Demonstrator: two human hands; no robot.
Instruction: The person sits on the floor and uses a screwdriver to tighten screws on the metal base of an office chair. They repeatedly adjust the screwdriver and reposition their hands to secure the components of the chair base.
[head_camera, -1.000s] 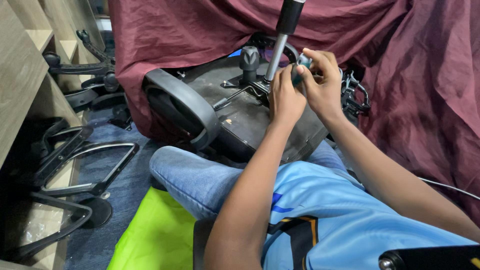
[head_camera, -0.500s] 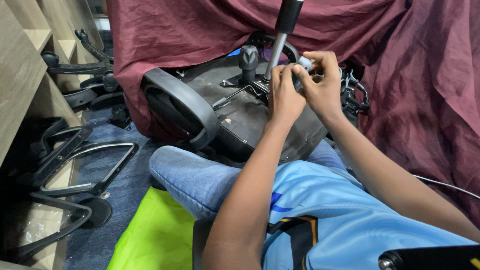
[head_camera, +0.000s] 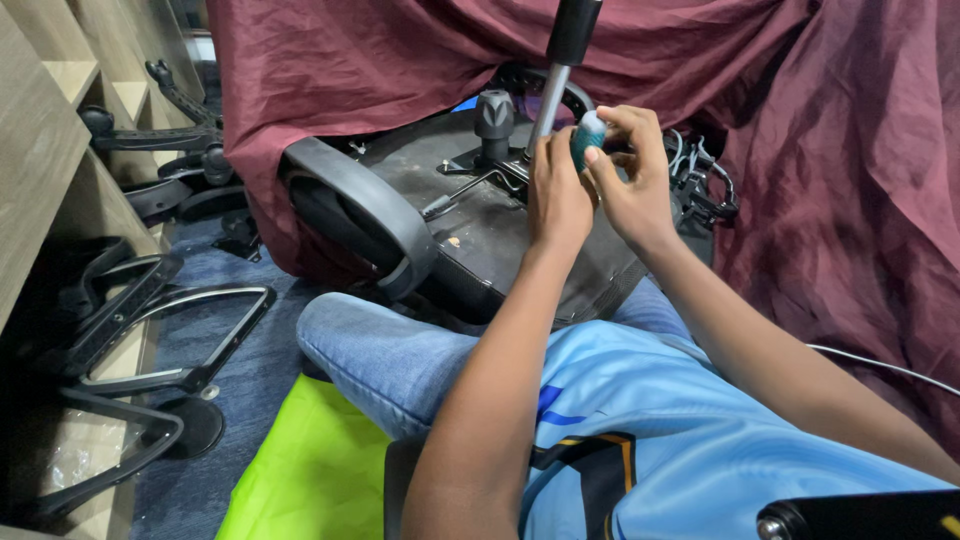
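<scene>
Both hands have shifted only slightly over the last second, and the teal handle now shows more clearly between them. Right hand: thumb and fingers pressed around a small teal plastic tool handle with a pale rounded cap, held upright. Left hand: fingers closed against the lower side of the same handle, just beside the right thumb; whether they clamp it or only steady it cannot be told.

Directly left of the grip rises a smooth chrome gas-lift column with a black sleeve. Beyond it stands a ribbed black plastic adjustment knob. Below the grip lies the matte black underside of an overturned office chair seat, dusty, with a curved grey plastic armrest further left. Behind and to the right of the grip hangs a creased maroon fabric sheet. Near the person's knee lies a smooth lime-green mat. Far left, loose black chair armrest frames rest on blue carpet.
</scene>
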